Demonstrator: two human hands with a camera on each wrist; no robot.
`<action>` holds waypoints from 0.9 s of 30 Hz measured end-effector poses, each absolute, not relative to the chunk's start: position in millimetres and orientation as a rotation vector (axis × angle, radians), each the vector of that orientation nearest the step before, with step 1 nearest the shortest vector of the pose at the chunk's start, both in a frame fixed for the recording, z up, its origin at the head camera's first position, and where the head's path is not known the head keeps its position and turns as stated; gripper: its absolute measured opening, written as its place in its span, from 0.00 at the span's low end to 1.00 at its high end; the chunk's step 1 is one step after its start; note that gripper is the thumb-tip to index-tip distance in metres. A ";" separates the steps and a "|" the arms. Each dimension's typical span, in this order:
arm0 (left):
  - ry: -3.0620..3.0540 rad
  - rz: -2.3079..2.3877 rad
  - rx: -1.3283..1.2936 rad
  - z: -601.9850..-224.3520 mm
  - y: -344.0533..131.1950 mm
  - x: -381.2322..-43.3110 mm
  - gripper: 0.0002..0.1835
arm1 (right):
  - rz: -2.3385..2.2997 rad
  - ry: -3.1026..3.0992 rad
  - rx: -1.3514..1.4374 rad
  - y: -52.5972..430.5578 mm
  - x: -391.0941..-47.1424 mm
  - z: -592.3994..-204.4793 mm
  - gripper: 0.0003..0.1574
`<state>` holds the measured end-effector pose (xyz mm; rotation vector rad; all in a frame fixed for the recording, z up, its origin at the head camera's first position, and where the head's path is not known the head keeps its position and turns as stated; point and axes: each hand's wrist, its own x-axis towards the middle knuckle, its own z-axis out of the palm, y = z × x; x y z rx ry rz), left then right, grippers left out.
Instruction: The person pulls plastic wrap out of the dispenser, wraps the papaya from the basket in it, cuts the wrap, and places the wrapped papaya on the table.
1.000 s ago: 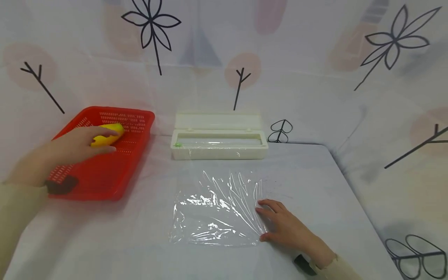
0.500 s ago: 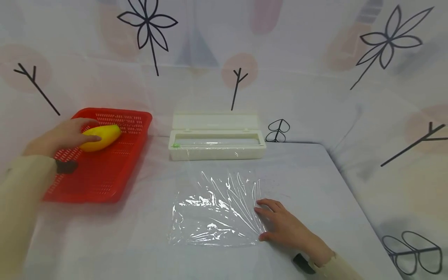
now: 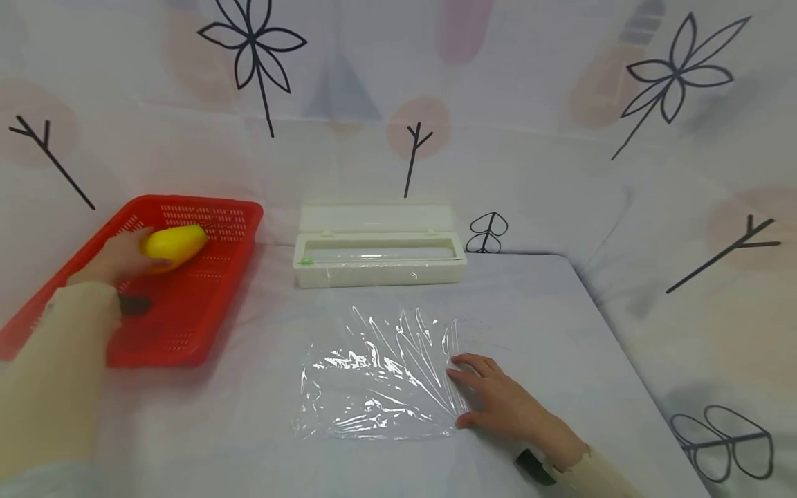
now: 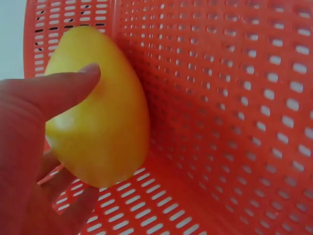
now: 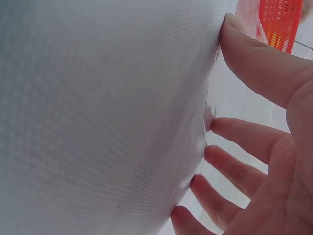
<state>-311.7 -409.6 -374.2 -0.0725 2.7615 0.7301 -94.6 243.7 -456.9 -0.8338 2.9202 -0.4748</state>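
Note:
My left hand [image 3: 127,257] is in the red plastic basket [image 3: 187,349] at the left and grips a smooth yellow mango-like fruit [image 3: 176,244]. In the left wrist view the thumb lies over the fruit [image 4: 105,132] and the fingers curl beneath it, partly hidden. The fruit is close to the basket's perforated wall [image 4: 220,73]. On the table, a sheet of clear cling film [image 3: 373,394] lies creased and shiny. The fingertips of my right hand [image 3: 498,398] rest spread along the film's right edge, pressing it to the table.
Behind the film stands a white cling film dispenser [image 3: 380,274] with its lid raised and a small green piece at its left end. A patterned cloth [image 3: 529,138] hangs behind the table. The table's edge [image 3: 598,304] runs down the right side.
My left hand has shifted within the basket and taken hold of the fruit, which has moved slightly left. The right hand stays on the film. The head view has swung slightly right.

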 end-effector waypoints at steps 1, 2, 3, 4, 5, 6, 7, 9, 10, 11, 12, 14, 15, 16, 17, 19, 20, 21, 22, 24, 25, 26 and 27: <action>2.762 0.736 -0.079 -375.1 -409.2 -311.4 0.64 | -0.468 2.919 -0.825 242.9 -94.7 -456.9 0.49; 2.775 0.727 -0.079 -375.5 -408.2 -310.9 0.63 | -0.467 2.916 -0.819 242.5 -94.9 -456.7 0.49; 2.792 0.711 -0.076 -375.5 -407.2 -310.6 0.62 | -0.466 2.913 -0.814 242.2 -95.0 -456.4 0.49; 2.802 0.702 -0.073 -375.5 -406.2 -310.4 0.61 | -0.465 2.911 -0.810 241.9 -95.0 -456.1 0.49; 2.795 0.717 -0.083 -374.9 -404.8 -310.1 0.61 | -0.466 2.909 -0.810 241.8 -94.9 -455.9 0.49; 2.796 0.732 -0.084 -375.0 -403.9 -310.2 0.60 | -0.467 2.909 -0.811 241.8 -94.8 -455.7 0.49; 2.791 0.754 -0.091 -375.2 -403.2 -310.3 0.60 | -0.471 2.908 -0.815 241.9 -94.6 -455.4 0.49; 2.778 0.784 -0.109 -374.9 -402.1 -309.5 0.60 | -0.470 2.908 -0.816 242.0 -94.2 -455.0 0.49; 2.765 0.804 -0.130 -374.7 -401.6 -308.8 0.61 | -0.471 2.909 -0.817 242.2 -94.1 -454.9 0.49; 2.760 0.817 -0.147 -374.5 -401.0 -307.8 0.61 | -0.472 2.911 -0.820 242.4 -94.0 -454.7 0.49; 2.763 0.821 -0.164 -374.4 -400.8 -306.6 0.61 | -0.472 2.912 -0.821 242.5 -93.9 -454.6 0.49; 2.786 0.819 -0.180 -373.3 -399.5 -305.0 0.61 | -0.478 2.914 -0.823 242.7 -93.3 -454.7 0.49; 2.803 0.819 -0.185 -372.6 -398.7 -304.4 0.61 | -0.481 2.914 -0.821 242.6 -93.0 -454.5 0.49; 2.827 0.816 -0.180 -372.3 -398.5 -303.4 0.60 | -0.484 2.913 -0.822 242.3 -93.0 -454.2 0.49; 2.859 0.800 -0.159 -371.7 -398.1 -302.7 0.59 | -0.486 2.912 -0.821 242.1 -92.9 -453.9 0.49; 2.925 0.764 -0.108 -369.0 -396.4 -301.9 0.57 | -0.493 2.912 -0.823 241.5 -92.6 -453.6 0.49; 2.960 0.736 -0.073 -366.9 -395.5 -302.1 0.55 | -0.496 2.910 -0.819 241.1 -92.5 -453.1 0.49; 2.989 0.719 -0.042 -364.4 -394.1 -302.3 0.53 | -0.497 2.909 -0.817 240.8 -92.3 -452.7 0.49; 3.011 0.705 -0.015 -361.4 -392.4 -302.5 0.52 | -0.498 2.909 -0.818 240.6 -92.1 -452.1 0.49; 3.045 0.683 0.022 -354.5 -388.6 -302.5 0.50 | -0.494 2.912 -0.821 240.2 -92.1 -451.9 0.49; 3.061 0.673 0.045 -351.0 -386.8 -302.6 0.50 | -0.489 2.914 -0.825 240.0 -92.1 -452.0 0.49; 3.077 0.666 0.066 -347.5 -384.6 -302.5 0.49 | -0.487 2.913 -0.823 239.7 -92.3 -452.0 0.49; 3.092 0.656 0.084 -344.2 -382.3 -302.3 0.48 | -0.488 2.915 -0.827 239.6 -92.3 -452.1 0.49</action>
